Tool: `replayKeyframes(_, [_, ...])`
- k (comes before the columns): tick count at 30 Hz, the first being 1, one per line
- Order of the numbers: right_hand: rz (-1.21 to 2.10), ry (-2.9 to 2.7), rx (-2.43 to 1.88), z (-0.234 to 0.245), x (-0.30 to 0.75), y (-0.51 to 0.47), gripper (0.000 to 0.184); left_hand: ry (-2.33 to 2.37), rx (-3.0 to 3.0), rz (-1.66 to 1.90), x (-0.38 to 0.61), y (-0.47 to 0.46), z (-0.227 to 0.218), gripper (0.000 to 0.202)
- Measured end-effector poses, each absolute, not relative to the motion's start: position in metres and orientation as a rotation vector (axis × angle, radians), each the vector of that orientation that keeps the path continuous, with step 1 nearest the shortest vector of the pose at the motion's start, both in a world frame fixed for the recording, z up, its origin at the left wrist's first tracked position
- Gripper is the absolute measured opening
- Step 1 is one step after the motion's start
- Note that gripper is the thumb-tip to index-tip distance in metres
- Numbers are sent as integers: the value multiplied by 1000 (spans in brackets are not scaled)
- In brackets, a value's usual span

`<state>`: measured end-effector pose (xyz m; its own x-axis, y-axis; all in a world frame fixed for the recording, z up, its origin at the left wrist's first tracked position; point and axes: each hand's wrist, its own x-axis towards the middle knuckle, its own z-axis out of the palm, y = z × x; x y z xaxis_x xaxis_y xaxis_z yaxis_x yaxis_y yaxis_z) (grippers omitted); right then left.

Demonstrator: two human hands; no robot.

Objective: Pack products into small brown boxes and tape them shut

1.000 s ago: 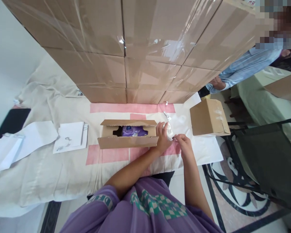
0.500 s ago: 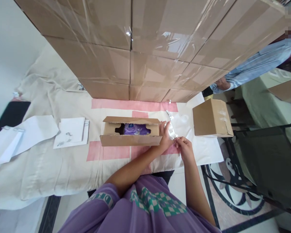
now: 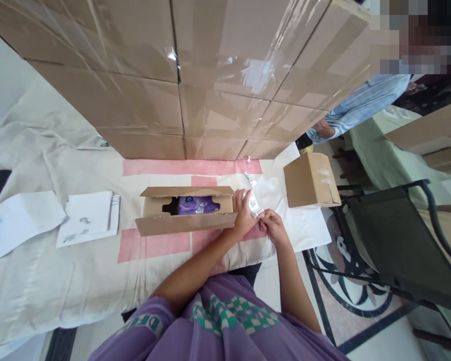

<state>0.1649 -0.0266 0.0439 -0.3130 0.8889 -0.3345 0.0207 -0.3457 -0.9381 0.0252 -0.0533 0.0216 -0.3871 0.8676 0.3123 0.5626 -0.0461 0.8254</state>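
Observation:
A long cardboard box (image 3: 184, 225) lies on the cloth with its top flaps standing up. Inside shows a shiny purple package (image 3: 198, 205). At the box's right end, my left hand (image 3: 242, 215) is closed around a whitish, shiny roll of clear tape (image 3: 253, 204). My right hand (image 3: 272, 226) pinches at the lower right edge of that roll, fingertips pressed together. Whether a loose strip lies between those fingertips is too small to make out. Just behind the roll is a small shiny grey scrap (image 3: 249, 178).
Stacked cartons (image 3: 214, 113) wrapped in clear film rise behind the box. A smaller carton (image 3: 311, 179) stands to the right. Papers (image 3: 88, 213) lie at left. A dark chair (image 3: 398, 235) is at right, and another person's blue sleeve (image 3: 364, 103) shows beyond the stack.
The whole view has shifted, so most things appear further left. Both hands stay at the tape roll, with only slight finger movement.

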Motion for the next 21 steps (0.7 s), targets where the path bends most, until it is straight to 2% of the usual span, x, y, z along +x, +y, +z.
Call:
replayKeyframes(8, [1754, -1234, -1248, 41, 169, -25, 42, 1897, 1497, 1372, 25, -55, 26, 80])
replayKeyframes(14, [1608, -1220, -1182, 51, 164, -43, 45, 1797, 1416, 1425, 24, -68, 37, 83])
replayKeyframes(18, [1543, -1214, -1136, 68, 159, -70, 33, 1670, 1333, 1500, 27, -102, 48, 61])
replayKeyframes(21, [1518, -1314, -1132, 83, 155, -83, 32, 1537, 1270, 1553, 25, -124, 59, 40])
